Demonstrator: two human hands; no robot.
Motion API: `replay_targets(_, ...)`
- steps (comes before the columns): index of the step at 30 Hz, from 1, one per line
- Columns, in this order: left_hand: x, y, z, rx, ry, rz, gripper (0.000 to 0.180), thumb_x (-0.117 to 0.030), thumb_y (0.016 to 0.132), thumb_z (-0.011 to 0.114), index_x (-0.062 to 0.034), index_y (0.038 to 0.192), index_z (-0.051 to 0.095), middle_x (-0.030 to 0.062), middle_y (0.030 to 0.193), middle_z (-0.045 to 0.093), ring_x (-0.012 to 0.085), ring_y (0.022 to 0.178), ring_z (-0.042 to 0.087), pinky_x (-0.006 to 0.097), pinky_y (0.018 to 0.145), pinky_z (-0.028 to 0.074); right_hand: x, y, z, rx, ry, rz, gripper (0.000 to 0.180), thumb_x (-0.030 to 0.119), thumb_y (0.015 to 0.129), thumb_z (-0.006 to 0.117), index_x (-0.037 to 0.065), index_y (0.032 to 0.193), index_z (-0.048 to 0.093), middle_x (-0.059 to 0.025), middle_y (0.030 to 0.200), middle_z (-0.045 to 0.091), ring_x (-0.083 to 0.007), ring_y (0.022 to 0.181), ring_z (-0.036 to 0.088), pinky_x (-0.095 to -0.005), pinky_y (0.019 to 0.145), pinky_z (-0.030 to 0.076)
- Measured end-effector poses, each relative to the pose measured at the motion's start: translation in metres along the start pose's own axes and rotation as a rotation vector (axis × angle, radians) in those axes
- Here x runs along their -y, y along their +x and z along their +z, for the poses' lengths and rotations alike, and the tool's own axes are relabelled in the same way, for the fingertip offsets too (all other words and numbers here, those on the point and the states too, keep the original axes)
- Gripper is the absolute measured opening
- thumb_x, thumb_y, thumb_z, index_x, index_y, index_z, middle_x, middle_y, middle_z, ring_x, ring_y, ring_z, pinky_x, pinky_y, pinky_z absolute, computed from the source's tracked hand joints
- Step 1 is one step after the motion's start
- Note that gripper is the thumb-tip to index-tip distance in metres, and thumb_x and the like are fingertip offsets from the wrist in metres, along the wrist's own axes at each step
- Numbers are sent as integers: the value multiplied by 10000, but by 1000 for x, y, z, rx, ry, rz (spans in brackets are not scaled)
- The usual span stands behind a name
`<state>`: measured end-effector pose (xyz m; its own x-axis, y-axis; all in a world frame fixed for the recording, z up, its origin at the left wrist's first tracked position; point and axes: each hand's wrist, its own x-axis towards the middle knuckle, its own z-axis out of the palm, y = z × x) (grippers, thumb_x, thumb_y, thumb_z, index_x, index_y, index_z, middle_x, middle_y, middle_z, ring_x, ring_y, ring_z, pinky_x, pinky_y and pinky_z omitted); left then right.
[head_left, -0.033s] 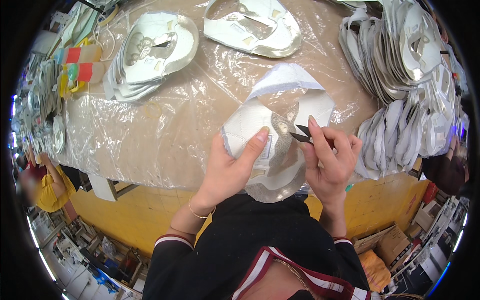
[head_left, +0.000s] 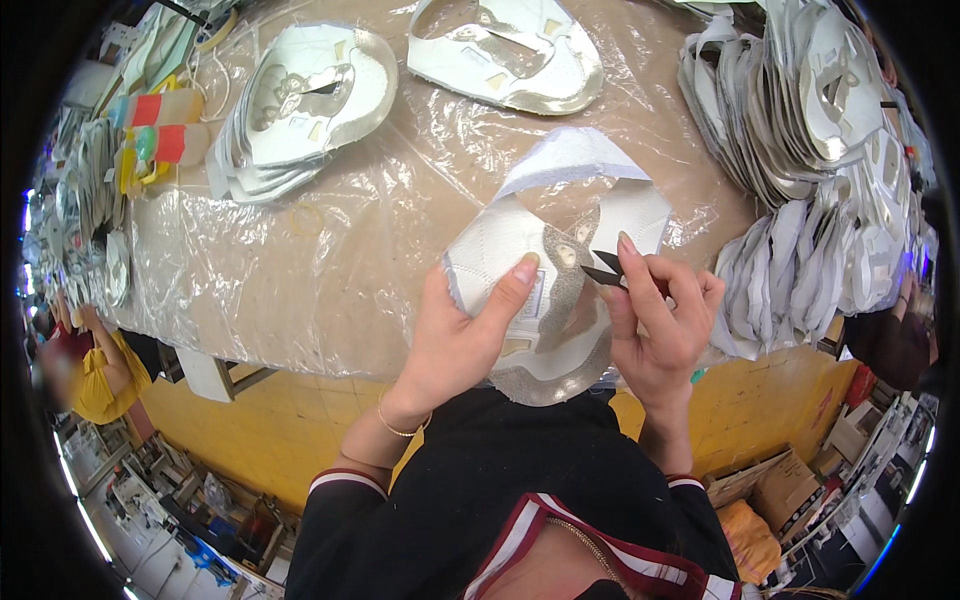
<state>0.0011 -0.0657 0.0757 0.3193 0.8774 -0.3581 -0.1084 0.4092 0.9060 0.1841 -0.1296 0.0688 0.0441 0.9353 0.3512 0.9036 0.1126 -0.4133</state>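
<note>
The left hand comes up from six o'clock with the wrist bent, a thin gold bracelet around it, and its thumb pressed flat across the near face of the white and silver flat-cut shoe upper, the other fingers hidden beneath it, so the hand is closed on that piece. The shoe upper lies just right of centre, its lower edge hanging past the table edge toward the person's dark top, its far edge resting on the clear crinkled plastic sheet that covers the brown table. At about three o'clock from the left hand, the right hand stands upright with its fingers curled narrowly around small black snips, whose blades touch the grey mesh strip in the middle of the upper. At ten o'clock, a low stack of white shoe uppers sits beside coloured plastic bottles lying on their sides. At twelve o'clock lies another single white upper with a silver rim. From one to three o'clock, tall leaning piles of white and grey uppers crowd the table's right side, close beside the right hand.
</note>
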Motion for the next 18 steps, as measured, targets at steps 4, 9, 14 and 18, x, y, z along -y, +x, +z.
replay_targets(4, 1, 0, 0, 15, 18, -13, 209, -137, 975, 631, 29, 1101, 652, 34, 958, 687, 71, 857, 608, 256, 743, 500, 0, -1, 1, 7, -7, 6, 388, 169, 836, 751, 74, 1208, 698, 2, 883, 644, -124, 687, 512, -325, 734, 296)
replay_targets(9, 4, 6, 0, 11, -11, -5, 217, -143, 976, 632, 32, 1103, 651, 32, 952, 688, 67, 854, 606, 254, 738, 499, -3, 3, 4, -10, -18, -7, 388, 161, 831, 753, 77, 1206, 700, -1, 884, 645, -127, 685, 512, -325, 738, 297)
replay_targets(14, 6, 7, -1, 24, 43, -16, 222, -149, 977, 630, 30, 1106, 652, 36, 950, 689, 67, 851, 606, 256, 735, 500, -4, 3, 8, -18, -8, -1, 390, 156, 829, 755, 75, 1206, 700, -1, 876, 642, -130, 709, 535, -325, 751, 304)
replay_targets(18, 14, 10, -3, 14, 20, -37, 249, -162, 968, 639, 34, 1120, 646, 47, 953, 694, 73, 850, 610, 260, 736, 502, -9, 1, 21, -5, 55, 7, 372, 145, 860, 733, 55, 1218, 688, -28, 878, 643, -138, 747, 567, -305, 771, 363)
